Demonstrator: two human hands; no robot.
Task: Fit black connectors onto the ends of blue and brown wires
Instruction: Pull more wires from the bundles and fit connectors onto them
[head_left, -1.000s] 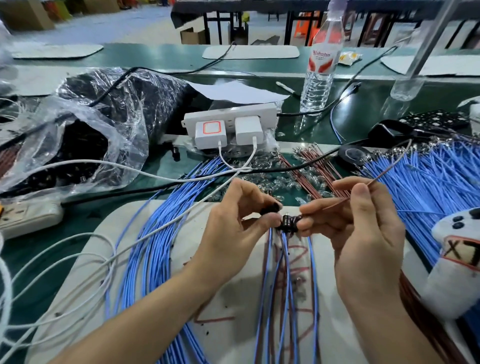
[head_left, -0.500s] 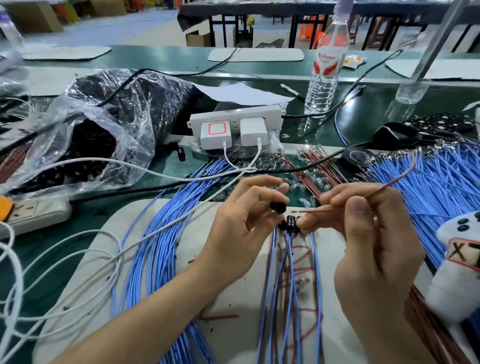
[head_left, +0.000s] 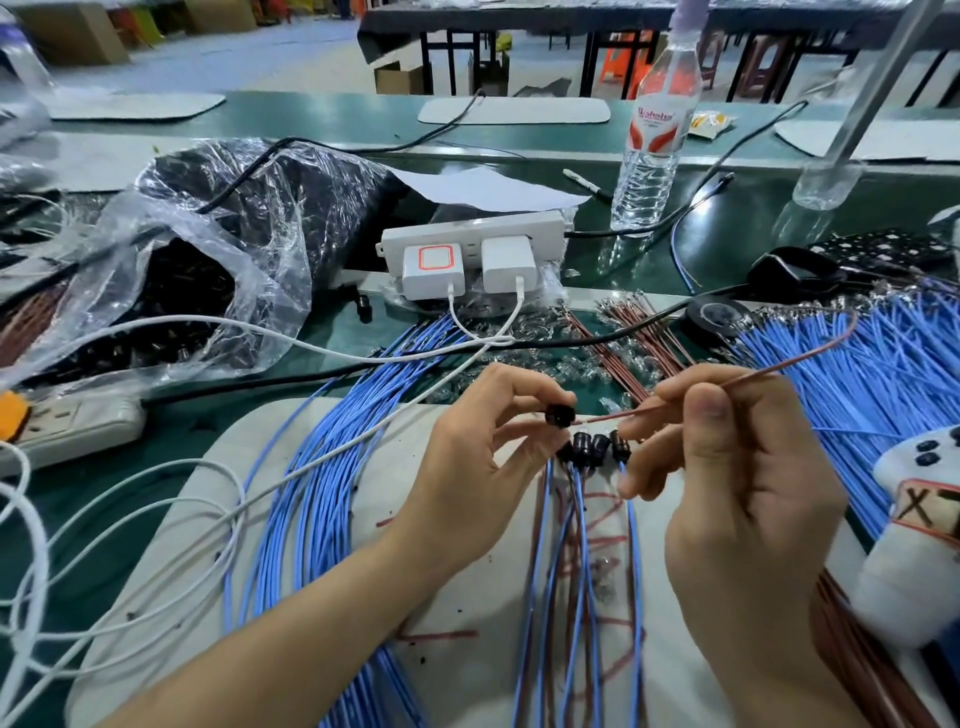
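Above the white mat (head_left: 457, 675) on the counter (head_left: 171, 421), the left hand (head_left: 467, 467) pinches one black connector (head_left: 560, 414) between thumb and finger. The right hand (head_left: 743, 478) pinches a brown wire (head_left: 779, 370). Its tip comes at the connector from 3 o'clock and almost touches it. A few done connectors (head_left: 592, 446) hang just under, at 6 o'clock, with blue wires (head_left: 582, 545) trailing down. To do this well, I think the tip should line up straight with the hole, then slide in with a soft, steady push. Holding the wire close to its tip would stop it bending. Spare brown wires (head_left: 623, 343) lie at 12 o'clock.
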